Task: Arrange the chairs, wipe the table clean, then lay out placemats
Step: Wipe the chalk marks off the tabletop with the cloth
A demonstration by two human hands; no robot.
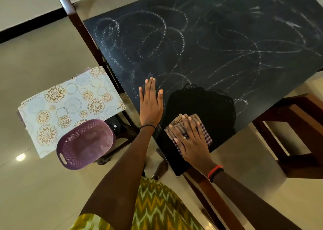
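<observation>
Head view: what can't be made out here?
Cloth: mostly under the right hand, so its full size and folds are hidden.
Placemats: only the top one shows, so the count is hidden. The purple basket overlaps the near edge.
Support under the placemats: hidden by them and the basket.
Table: far and right edges cut off by the frame.
Chair at right: cut off by the frame edge.
</observation>
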